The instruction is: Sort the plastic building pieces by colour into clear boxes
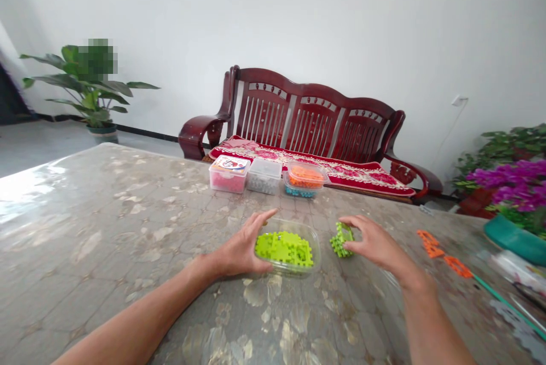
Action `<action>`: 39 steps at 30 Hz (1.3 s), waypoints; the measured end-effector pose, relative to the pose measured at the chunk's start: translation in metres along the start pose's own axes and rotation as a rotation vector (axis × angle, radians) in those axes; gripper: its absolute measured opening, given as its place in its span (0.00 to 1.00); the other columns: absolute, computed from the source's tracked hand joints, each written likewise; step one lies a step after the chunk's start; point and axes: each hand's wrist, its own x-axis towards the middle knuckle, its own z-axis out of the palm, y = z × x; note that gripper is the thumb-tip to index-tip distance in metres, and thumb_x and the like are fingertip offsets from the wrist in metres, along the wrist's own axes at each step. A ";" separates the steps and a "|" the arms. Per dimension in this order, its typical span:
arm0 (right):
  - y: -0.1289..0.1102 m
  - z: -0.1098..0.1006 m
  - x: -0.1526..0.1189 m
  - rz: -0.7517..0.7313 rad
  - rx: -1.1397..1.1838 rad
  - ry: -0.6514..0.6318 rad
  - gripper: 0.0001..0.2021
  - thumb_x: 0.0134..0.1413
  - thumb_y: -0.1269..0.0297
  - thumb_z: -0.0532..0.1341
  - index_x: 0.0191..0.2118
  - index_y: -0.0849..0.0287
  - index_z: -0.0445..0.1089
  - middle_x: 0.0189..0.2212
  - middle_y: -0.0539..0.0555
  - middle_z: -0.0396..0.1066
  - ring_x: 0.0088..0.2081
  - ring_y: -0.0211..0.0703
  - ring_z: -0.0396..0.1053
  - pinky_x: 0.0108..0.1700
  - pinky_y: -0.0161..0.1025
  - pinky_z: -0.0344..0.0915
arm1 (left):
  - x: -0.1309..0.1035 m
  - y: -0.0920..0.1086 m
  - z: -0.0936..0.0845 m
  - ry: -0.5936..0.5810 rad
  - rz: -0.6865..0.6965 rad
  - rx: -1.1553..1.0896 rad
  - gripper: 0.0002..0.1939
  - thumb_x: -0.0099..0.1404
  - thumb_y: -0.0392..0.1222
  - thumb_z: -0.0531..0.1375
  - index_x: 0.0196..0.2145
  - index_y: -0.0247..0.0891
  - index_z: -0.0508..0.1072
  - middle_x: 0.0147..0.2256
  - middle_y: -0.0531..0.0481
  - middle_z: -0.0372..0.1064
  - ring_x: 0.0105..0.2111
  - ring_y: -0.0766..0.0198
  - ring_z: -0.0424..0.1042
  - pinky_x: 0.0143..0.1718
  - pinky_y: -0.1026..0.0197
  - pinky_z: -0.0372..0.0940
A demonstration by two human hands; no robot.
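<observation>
A clear plastic tub (316, 251) with bright green interlocking pieces (285, 248) in it stands on the patterned table. My left hand (245, 244) grips the tub's left end, thumb at the near side and fingers at the far side. To the right of the tub, my right hand (370, 240) has its thumb and fingers around the right side of a small green block assembly (340, 241), which is at the table surface. Whether it rests fully on the table cannot be told.
Boxes of pink (229, 174), grey (263, 176) and orange and blue pieces (305, 178) stand at the table's far edge. Orange pieces (430, 244), a green rod (505, 301) and a flower pot (518, 240) are at the right. A wooden bench (307, 115) stands beyond.
</observation>
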 end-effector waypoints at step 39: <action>0.023 0.013 0.001 0.119 -0.157 -0.075 0.26 0.40 0.76 0.61 0.50 0.58 0.72 0.50 0.59 0.72 0.52 0.53 0.68 0.56 0.45 0.61 | 0.000 -0.002 0.002 0.012 0.015 0.011 0.56 0.46 0.35 0.70 0.67 0.44 0.47 0.61 0.42 0.54 0.61 0.46 0.57 0.64 0.45 0.56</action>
